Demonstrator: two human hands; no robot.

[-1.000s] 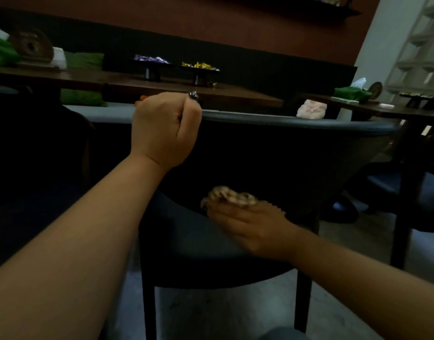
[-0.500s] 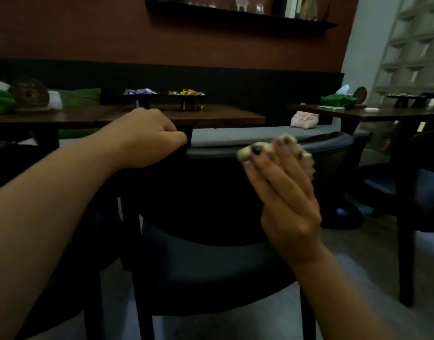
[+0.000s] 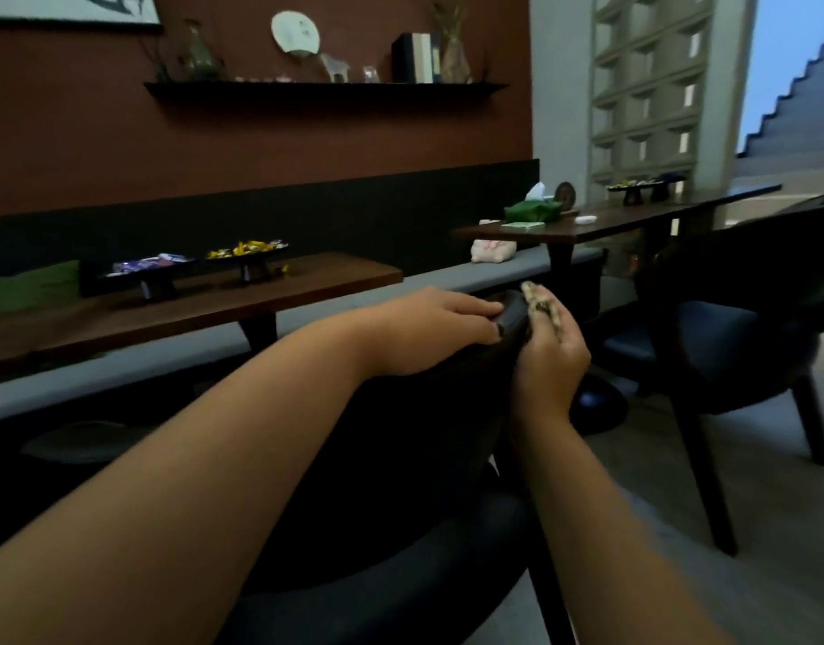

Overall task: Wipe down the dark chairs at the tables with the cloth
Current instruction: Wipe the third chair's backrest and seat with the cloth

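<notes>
We rest our left hand (image 3: 440, 330), fingers flat, on the dark curved chair back (image 3: 400, 458) to steady it, while our right hand (image 3: 547, 351) clamps the crumpled speckled cloth (image 3: 542, 304) against its end to wipe.

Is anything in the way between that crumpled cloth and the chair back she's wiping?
Nothing visible. The right hand pinches the mottled beige cloth right beside the rounded end of the dark chair's backrest. The left hand rests flat on top of that rim, alongside the spot rather than across it.
</notes>
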